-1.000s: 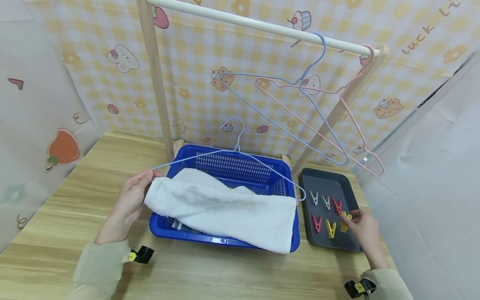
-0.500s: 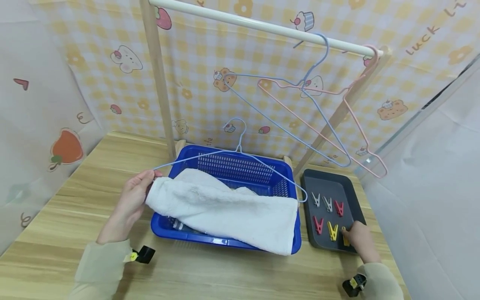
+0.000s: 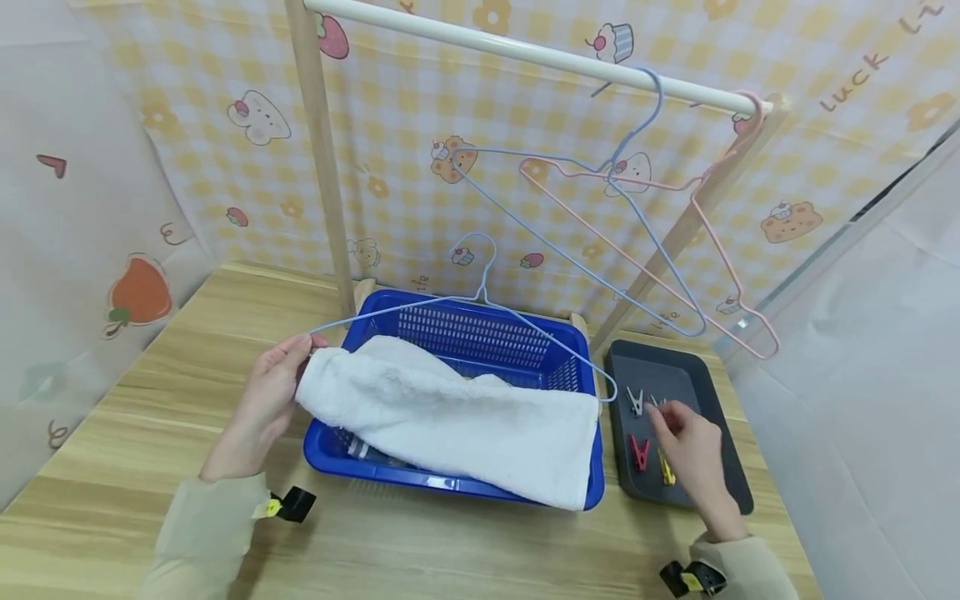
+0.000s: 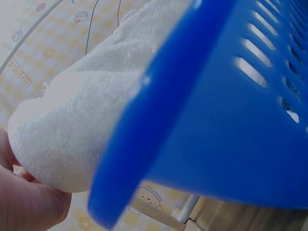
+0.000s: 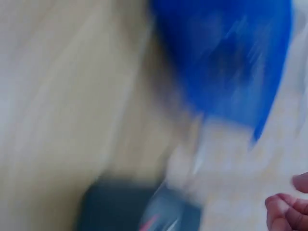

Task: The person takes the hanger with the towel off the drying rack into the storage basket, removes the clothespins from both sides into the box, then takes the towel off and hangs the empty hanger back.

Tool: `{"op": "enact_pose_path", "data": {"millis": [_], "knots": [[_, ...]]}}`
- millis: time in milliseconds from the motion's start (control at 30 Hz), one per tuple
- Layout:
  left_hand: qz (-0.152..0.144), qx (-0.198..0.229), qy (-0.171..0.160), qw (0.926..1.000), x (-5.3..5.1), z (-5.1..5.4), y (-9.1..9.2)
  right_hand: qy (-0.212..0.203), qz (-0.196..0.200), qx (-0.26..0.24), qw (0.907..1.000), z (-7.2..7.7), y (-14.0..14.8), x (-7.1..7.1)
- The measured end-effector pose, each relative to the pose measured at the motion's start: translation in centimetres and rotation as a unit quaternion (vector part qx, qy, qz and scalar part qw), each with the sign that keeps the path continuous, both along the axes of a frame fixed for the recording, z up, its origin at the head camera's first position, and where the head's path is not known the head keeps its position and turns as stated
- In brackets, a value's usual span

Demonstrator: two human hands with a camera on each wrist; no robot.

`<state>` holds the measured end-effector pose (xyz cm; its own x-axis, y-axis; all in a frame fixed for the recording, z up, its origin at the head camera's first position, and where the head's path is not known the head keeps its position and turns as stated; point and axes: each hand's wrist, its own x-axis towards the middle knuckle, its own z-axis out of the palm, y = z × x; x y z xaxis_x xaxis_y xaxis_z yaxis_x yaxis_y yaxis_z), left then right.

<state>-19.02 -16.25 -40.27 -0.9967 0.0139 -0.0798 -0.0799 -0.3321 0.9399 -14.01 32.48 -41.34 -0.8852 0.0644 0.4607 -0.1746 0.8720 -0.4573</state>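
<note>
My left hand (image 3: 273,379) grips the left end of a white towel (image 3: 457,425) together with the left corner of a light-blue wire hanger (image 3: 420,303). The hanger rises behind the towel, which drapes over a blue plastic basket (image 3: 322,458). In the left wrist view, the towel (image 4: 72,125) bulges above the thumb beside the basket (image 4: 192,125). My right hand (image 3: 690,450) is over the grey tray (image 3: 660,371) of clothespins, fingers bent. Whether it holds anything is hidden. Near it are a white clothespin (image 3: 636,402), a red clothespin (image 3: 639,452) and a yellow clothespin (image 3: 667,468).
A rack with a white rail (image 3: 480,40) and wooden posts (image 3: 322,150) stands behind the basket. Hanging from its right end are another blue hanger (image 3: 555,247) and a pink hanger (image 3: 720,242). A checked cloth backdrop (image 3: 210,92) covers the wall.
My right hand has come up and left from the yellow clothespin at the tray's near right, where it was reaching. The left hand, towel and hanger have stayed nearly still.
</note>
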Motion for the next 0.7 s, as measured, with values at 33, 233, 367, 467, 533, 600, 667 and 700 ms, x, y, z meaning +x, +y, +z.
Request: {"op": "enact_pose_path", "data": {"millis": [33, 233, 367, 467, 533, 600, 667, 700], "knots": [[0.002, 0.004, 0.0, 1.0, 0.0, 0.1, 0.1, 0.021, 0.026, -0.019, 0.9993, 0.5, -1.1, -0.1], [0.002, 0.011, 0.011, 0.9999, -0.1, 0.3, 0.5, -0.02, 0.116, -0.082, 0.9896, 2.1, -5.5, -0.9], [0.003, 0.001, 0.018, 0.9998, 0.0, 0.4, 0.6, -0.102, 0.111, -0.104, 0.9831, 2.3, -6.8, -1.5], [0.007, 0.005, 0.017, 0.9998, -0.1, 0.4, 0.6, -0.135, 0.093, -0.117, 0.9794, 2.2, -7.2, -2.0], [0.013, 0.014, 0.021, 0.9996, -0.1, 0.5, 0.8, -0.145, 0.091, -0.123, 0.9776, 2.1, -7.4, -2.3], [0.026, 0.027, 0.023, 0.999, -0.1, 0.7, 1.1, -0.144, 0.093, -0.122, 0.9776, 1.9, -7.7, -2.5], [0.047, 0.039, 0.022, 0.9979, -0.2, 0.8, 1.4, -0.13, 0.107, -0.108, 0.9798, 1.7, -7.7, -2.7], [0.063, 0.042, 0.016, 0.997, -0.2, 0.9, 1.6, -0.118, 0.12, -0.096, 0.9811, 1.6, -7.8, -2.7]]}}
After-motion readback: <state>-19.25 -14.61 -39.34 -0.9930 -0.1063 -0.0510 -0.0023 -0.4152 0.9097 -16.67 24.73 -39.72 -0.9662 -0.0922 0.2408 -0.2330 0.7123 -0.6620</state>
